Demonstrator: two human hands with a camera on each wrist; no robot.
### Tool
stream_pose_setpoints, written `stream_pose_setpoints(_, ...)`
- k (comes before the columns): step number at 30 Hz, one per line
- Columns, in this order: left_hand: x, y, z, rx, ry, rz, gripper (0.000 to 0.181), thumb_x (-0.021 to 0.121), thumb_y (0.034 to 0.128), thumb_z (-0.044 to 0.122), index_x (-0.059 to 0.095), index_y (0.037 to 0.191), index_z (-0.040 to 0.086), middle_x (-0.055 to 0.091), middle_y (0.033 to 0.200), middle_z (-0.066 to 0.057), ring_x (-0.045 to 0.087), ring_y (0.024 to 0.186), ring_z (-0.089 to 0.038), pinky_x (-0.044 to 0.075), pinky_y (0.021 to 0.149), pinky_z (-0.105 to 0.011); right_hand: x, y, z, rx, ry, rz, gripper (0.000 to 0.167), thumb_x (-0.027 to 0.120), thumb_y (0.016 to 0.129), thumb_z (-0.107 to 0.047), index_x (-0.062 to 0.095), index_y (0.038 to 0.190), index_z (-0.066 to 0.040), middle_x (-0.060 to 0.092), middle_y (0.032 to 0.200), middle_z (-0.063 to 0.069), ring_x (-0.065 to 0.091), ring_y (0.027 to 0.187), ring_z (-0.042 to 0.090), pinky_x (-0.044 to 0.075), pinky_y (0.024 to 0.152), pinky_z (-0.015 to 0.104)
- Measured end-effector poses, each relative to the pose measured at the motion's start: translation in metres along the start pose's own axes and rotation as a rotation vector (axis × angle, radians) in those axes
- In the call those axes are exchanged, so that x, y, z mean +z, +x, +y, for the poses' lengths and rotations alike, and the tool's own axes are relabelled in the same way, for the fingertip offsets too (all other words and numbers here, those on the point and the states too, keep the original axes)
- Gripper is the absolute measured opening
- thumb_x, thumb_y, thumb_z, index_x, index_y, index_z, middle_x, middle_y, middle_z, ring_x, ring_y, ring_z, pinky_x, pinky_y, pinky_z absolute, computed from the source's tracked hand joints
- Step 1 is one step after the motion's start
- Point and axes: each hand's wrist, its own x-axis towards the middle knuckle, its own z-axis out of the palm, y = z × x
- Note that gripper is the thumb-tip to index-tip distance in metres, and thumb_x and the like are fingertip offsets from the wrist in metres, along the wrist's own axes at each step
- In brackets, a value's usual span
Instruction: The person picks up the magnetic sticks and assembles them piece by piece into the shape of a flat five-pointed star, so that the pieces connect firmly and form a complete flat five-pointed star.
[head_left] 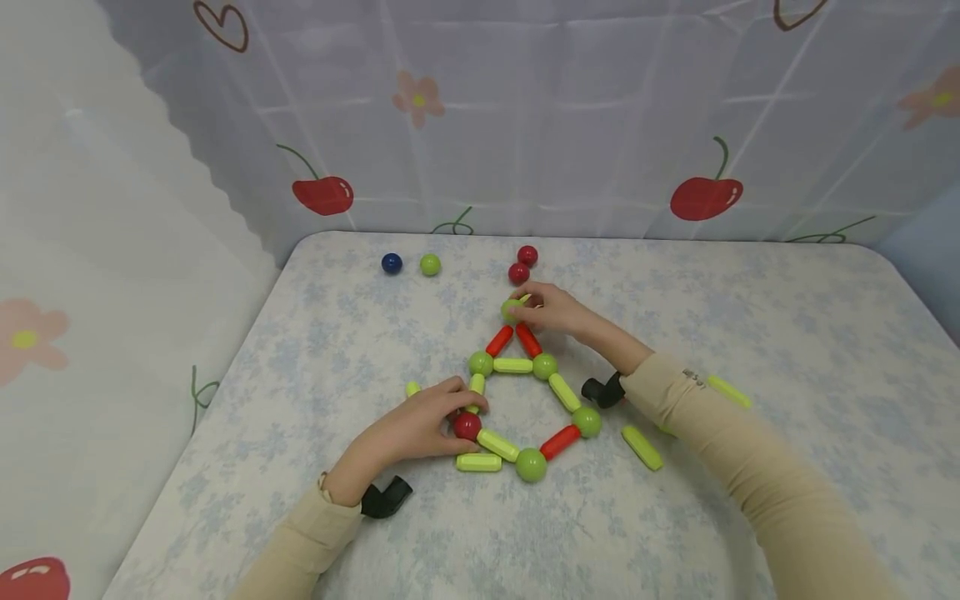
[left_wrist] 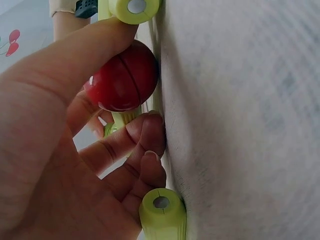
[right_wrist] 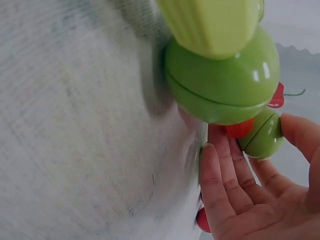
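Note:
A flat figure of green balls and yellow-green and red magnetic rods lies on the table, a ring with a triangle at its far side. At the ring's left corner my left hand holds a red ball between thumb and fingers; the left wrist view shows the thumb against that ball. My right hand pinches the green ball at the triangle's tip, above two red rods. In the right wrist view a nearer green ball partly covers the red rod.
Loose yellow-green rods lie by the left hand and under the right forearm. Farther back are a blue ball, a green ball and two red balls. Black wrist-camera mounts stick out beside both wrists.

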Motion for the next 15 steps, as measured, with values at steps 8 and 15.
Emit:
stream_pose_setpoints(8, -0.0004, -0.0012, 0.0002, 0.017, 0.005, -0.008, 0.039, 0.078, 0.0789, 0.024, 0.061, 0.113, 0.015, 0.046, 0.095, 0.007, 0.049, 0.078, -0.010, 0.044, 0.067, -0.023, 0.0030, -0.0028, 0.0043, -0.047, -0.144, 0.004, 0.031, 0.060, 0.092, -0.024, 0.057, 0.118, -0.006, 0.059, 0.100, 0.014, 0.056, 0.080, 0.024, 0.046, 0.067, 0.033)
stream_pose_setpoints(15, -0.0003, -0.0011, 0.0010, 0.015, 0.003, -0.009, 0.039, 0.078, 0.0788, 0.024, 0.061, 0.114, 0.015, 0.046, 0.094, 0.008, 0.049, 0.077, -0.010, 0.044, 0.067, -0.023, 0.0038, -0.0036, 0.0054, -0.019, -0.094, -0.015, 0.031, 0.058, 0.094, -0.023, 0.056, 0.119, -0.006, 0.058, 0.099, 0.015, 0.057, 0.077, 0.024, 0.049, 0.068, 0.032)
